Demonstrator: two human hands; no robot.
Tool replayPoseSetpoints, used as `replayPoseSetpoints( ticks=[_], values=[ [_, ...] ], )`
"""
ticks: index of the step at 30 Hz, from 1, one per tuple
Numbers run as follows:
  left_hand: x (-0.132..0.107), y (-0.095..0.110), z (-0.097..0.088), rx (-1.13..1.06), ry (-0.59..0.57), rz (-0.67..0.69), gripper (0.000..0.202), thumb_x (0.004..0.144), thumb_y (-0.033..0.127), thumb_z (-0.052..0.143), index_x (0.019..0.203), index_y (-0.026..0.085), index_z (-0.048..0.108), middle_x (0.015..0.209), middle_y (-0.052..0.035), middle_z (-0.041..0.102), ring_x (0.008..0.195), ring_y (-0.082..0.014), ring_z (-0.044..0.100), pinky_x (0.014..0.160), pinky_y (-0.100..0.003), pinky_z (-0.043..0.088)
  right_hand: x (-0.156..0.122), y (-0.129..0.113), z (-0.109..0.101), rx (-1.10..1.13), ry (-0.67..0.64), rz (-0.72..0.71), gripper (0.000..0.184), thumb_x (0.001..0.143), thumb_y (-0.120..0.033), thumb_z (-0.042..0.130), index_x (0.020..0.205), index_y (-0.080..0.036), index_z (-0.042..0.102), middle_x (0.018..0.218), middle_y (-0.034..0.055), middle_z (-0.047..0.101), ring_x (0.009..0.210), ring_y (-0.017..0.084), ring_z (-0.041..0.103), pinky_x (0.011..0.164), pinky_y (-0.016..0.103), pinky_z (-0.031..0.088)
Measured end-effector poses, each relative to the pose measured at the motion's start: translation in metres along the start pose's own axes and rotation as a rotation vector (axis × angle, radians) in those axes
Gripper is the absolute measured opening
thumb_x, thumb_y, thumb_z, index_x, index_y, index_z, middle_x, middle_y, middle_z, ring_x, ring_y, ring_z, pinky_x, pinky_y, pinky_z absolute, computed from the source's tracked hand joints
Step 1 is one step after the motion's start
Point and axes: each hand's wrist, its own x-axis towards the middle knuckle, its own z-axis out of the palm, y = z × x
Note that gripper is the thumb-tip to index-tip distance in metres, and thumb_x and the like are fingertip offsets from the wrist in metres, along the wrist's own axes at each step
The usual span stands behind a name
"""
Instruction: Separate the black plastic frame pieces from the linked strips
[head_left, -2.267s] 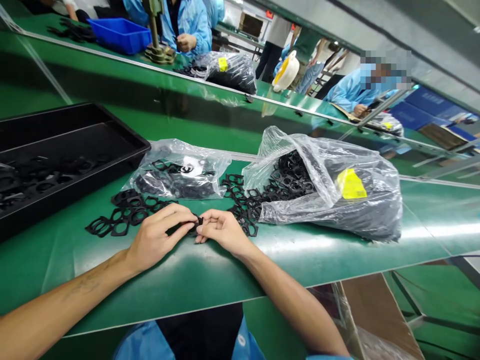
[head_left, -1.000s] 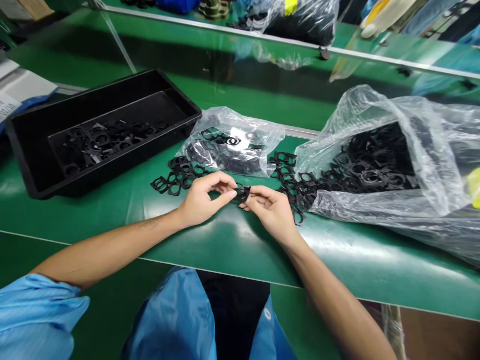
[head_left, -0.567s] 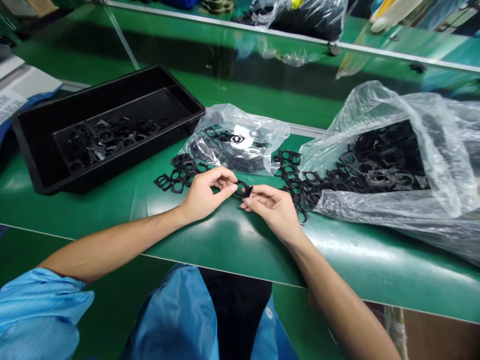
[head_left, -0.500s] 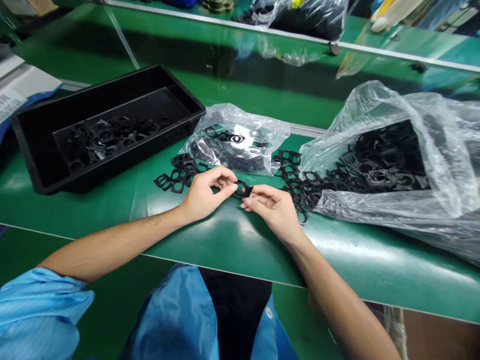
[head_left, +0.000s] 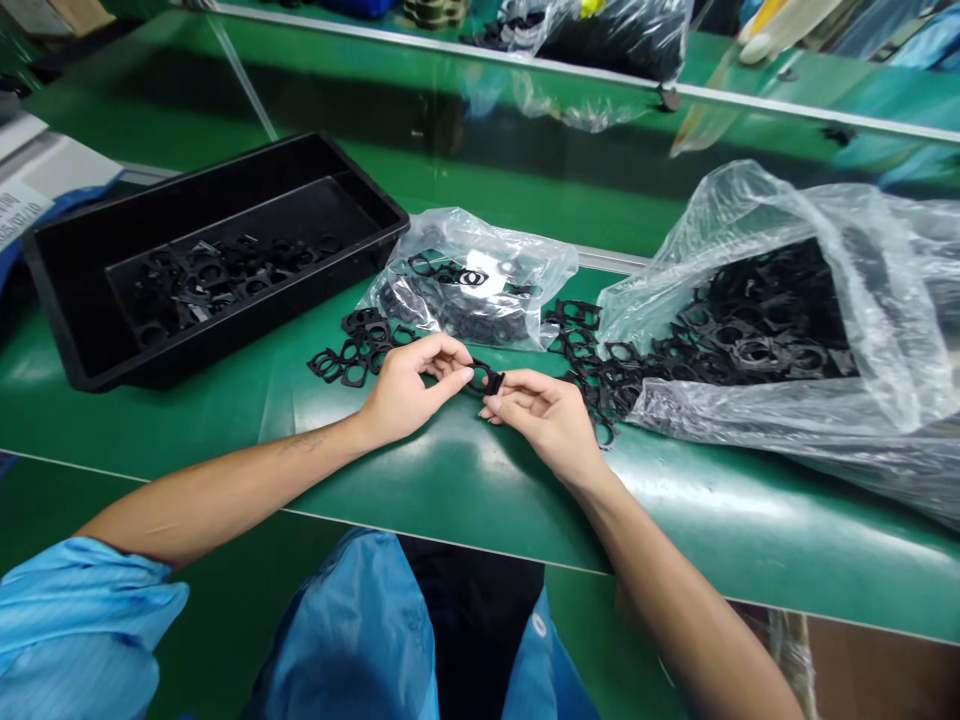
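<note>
Between my two hands, just above the green tabletop, is a small black ring-shaped plastic part [head_left: 493, 383]. The fingertips of my left hand [head_left: 417, 388] pinch its left side. My right hand [head_left: 546, 413] grips its right end between thumb and fingers. Behind my left hand lies a loose cluster of similar black ring parts [head_left: 355, 362]. More of these parts [head_left: 592, 362] spread out behind my right hand, trailing from the mouth of a large clear plastic bag [head_left: 757, 410]. Fingertips partly hide the held part.
A black tray [head_left: 82, 365] with a heap of black parts stands at the left. A smaller clear bag [head_left: 517, 250] of ring parts lies behind my hands. A white box [head_left: 56, 165] sits at the far left. A metal-edged shelf [head_left: 480, 52] runs along the back.
Both hands stay in nearly the same place. The held black part has turned slightly between the fingers.
</note>
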Motion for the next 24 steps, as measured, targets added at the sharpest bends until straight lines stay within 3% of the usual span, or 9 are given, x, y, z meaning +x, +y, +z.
replayPoseSetpoints(
  ticks=[11,19,24],
  values=[
    [-0.002,0.0,-0.001,0.068,0.008,0.073,0.006,0.085,0.023,0.07,0.086,0.017,0.068,0.078,0.0006,0.07,0.068,-0.0102,0.066,0.067,-0.02,0.056,0.001,0.002,-0.001,0.0,-0.007,-0.007,0.039,0.066,-0.043,0.09,0.086,-0.017,0.07,0.073,0.0015,0.07,0.064,0.014,0.069,0.066,0.029,0.059],
    [-0.004,0.003,-0.001,0.178,0.009,0.273,0.004,0.088,0.02,0.07,0.086,0.017,0.068,0.079,0.0001,0.07,0.068,-0.0101,0.064,0.068,-0.022,0.054,0.0,0.008,0.004,-0.059,0.009,-0.074,0.043,0.065,-0.053,0.09,0.083,-0.018,0.07,0.073,0.0008,0.07,0.064,0.015,0.068,0.064,0.027,0.056],
    [-0.004,0.005,-0.001,0.204,0.012,0.321,0.006,0.09,0.023,0.069,0.086,0.018,0.067,0.08,-0.0007,0.069,0.069,-0.0111,0.063,0.069,-0.024,0.053,0.0,0.013,0.004,-0.063,0.022,-0.129,0.043,0.068,-0.056,0.087,0.084,-0.019,0.071,0.073,0.0004,0.07,0.066,0.016,0.07,0.068,0.029,0.059]
  ],
)
